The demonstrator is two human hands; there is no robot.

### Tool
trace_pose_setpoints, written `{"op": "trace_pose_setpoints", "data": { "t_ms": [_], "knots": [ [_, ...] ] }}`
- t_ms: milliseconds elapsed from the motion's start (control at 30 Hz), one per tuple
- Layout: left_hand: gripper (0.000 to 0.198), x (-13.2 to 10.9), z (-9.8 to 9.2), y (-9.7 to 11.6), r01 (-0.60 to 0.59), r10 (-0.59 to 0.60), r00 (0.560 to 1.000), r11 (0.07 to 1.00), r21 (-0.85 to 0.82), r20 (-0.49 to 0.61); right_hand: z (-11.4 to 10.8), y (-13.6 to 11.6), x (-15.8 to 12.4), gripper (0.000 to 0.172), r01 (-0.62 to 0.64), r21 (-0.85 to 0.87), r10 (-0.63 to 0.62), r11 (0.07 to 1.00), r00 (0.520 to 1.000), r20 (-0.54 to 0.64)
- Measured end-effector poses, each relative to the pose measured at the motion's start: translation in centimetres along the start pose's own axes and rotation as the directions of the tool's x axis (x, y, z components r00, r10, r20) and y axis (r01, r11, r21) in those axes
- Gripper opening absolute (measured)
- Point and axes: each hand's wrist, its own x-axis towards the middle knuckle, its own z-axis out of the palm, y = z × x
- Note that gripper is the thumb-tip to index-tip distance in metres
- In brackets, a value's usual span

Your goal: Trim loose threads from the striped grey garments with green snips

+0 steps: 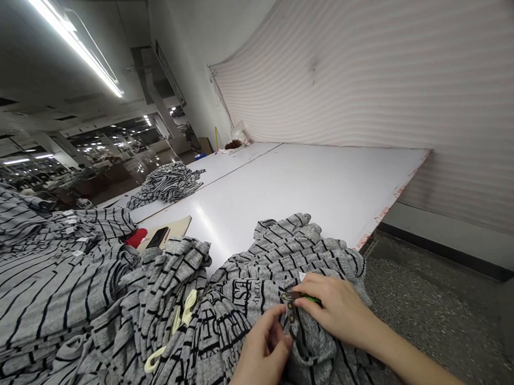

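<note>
A grey knit garment with black stripes and printed black letters [245, 292] lies bunched in front of me. Several dark round buttons [290, 306] run down its placket. My right hand [333, 307] grips thread snips [304, 297] with a green and black handle, their metal tip against the cloth by the top button. Just left of the buttons, my left hand [266, 349] has its fingers curled together on the garment's cloth; the exact pinch is partly hidden. A pale yellow strip [188, 307] lies over the cloth further left.
Piled striped garments [49, 286] fill the left side; another heap [167, 183] sits farther back on the white table [248, 187]. A black phone [158, 237] rests on cardboard beside a red object [136, 237]. White striped sheeting [363, 75] hangs behind. The table's worn edge runs along the right.
</note>
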Motion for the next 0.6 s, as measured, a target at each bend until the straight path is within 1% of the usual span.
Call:
{"op": "trace_pose_setpoints", "data": {
  "t_ms": [167,300,400,500,567,600],
  "knots": [
    [0.047,0.0,-0.06,0.27,0.022,-0.023,1.0,0.999,-0.03,-0.007,0.21,0.12,0.0,0.024,-0.026,0.016,0.026,1.0,0.999,-0.027],
    [0.047,-0.04,-0.04,0.24,0.013,-0.013,1.0,0.999,-0.04,-0.009,0.17,0.12,-0.04,0.023,-0.028,0.076,0.028,0.997,1.0,-0.004],
    [0.046,-0.06,-0.09,0.0,0.002,-0.002,1.0,0.999,-0.033,-0.006,0.14,-0.06,-0.02,0.023,-0.028,0.057,0.028,0.998,1.0,0.01],
    [0.047,-0.07,-0.11,-0.37,0.005,-0.005,1.0,1.0,-0.031,0.001,0.21,-0.03,0.0,0.024,-0.061,0.059,0.062,0.996,0.998,-0.007],
    [0.047,-0.13,-0.01,-0.52,0.005,-0.005,1.0,0.999,-0.041,-0.002,0.36,0.2,0.03,0.023,-0.095,0.112,0.097,0.989,0.995,-0.013],
    [0.046,-0.18,0.05,-0.51,-0.005,0.003,1.0,0.999,-0.054,-0.02,0.48,0.35,0.08,0.023,-0.111,0.163,0.114,0.98,0.993,-0.011]
  ]
}}
